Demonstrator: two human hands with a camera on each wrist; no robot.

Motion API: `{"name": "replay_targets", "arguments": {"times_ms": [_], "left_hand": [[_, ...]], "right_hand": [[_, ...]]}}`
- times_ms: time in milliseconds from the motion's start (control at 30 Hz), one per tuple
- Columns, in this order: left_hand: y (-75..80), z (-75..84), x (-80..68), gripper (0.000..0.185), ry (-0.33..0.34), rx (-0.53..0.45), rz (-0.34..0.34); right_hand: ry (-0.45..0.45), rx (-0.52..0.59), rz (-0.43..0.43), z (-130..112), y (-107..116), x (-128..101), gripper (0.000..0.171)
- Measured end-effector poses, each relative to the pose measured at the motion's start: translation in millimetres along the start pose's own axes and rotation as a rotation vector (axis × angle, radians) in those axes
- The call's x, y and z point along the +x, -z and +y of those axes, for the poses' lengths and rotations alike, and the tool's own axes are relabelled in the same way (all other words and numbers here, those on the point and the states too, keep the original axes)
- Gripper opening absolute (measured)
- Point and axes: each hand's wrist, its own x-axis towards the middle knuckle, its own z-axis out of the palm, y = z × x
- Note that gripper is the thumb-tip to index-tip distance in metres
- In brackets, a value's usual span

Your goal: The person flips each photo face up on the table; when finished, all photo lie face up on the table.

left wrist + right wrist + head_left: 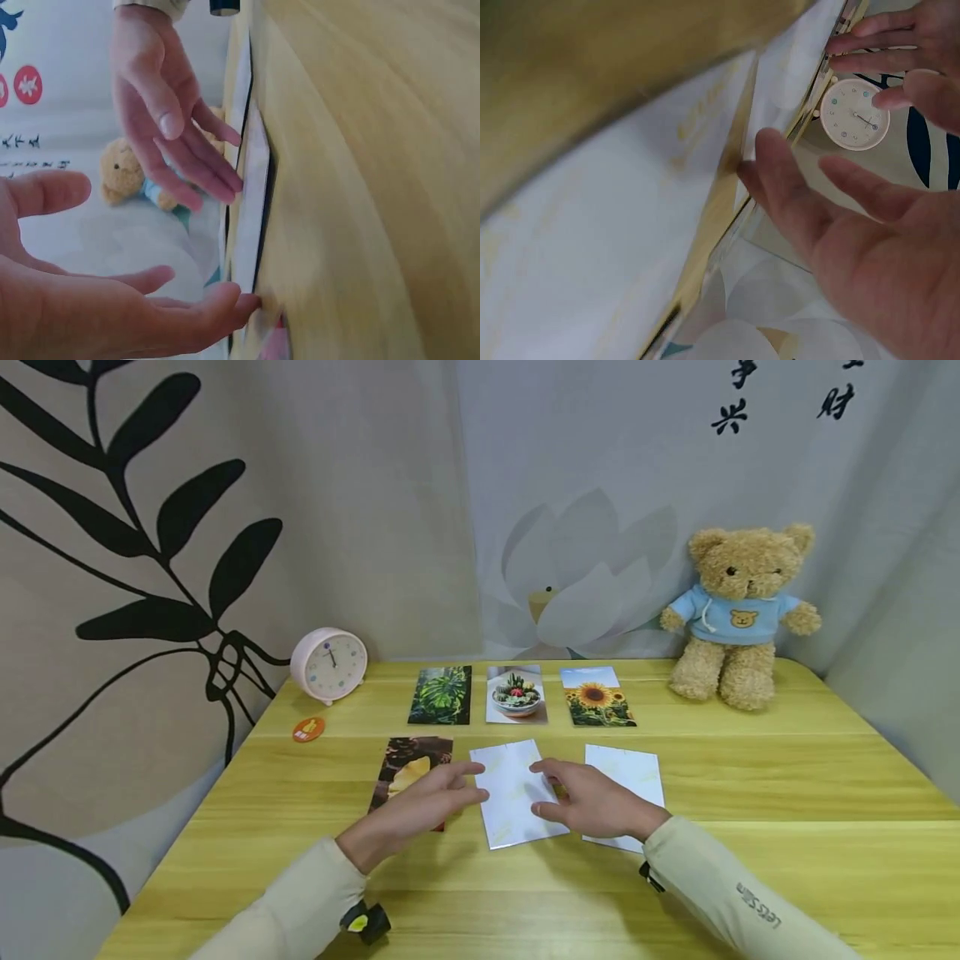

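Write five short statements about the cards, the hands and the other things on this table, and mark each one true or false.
1. Three picture cards lie face up in the back row: leaves, a cactus bowl and a sunflower. True.
2. The teddy bear wears a red hoodie. False: its hoodie is light blue.
3. Both hands, left hand and right hand, reach the white card in the middle of the front row. True.
4. The clock stands beside the bear. False: it stands at the table's far left corner, the bear at the far right.
5. The left hand holds the orange disc. False: the disc lies alone near the clock.
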Motion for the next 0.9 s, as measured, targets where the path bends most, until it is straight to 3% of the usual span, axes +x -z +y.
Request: {"name": "replay_targets", "arguments": {"times_ms": [167, 367, 667, 900], "left_hand": [[-2.5, 0.5, 6.1, 0.065, 0.026, -0.097, -0.002], [0.5, 1.8, 7.6, 0.057, 0.049, -0.167, 0.096], [7.4, 8.4, 17.7, 0.058, -0.009, -0.199, 0.195], [4.0, 9.4, 28.2, 0.045, -0.108, -0.265, 0.236]], "right_hand": [[0.034, -0.044, 0.021, -1.4, -4.2, 2.9, 0.056], [0.028, -0.097, 0.023, -5.2, -10.9, 8.1, 0.063], [0.071, -0.21, 0.127, -14.7, -19.6, 12.5, 0.058], [0.059, -0.159, 0.195, -24.2, -22.3, 15.2, 0.052]]}}
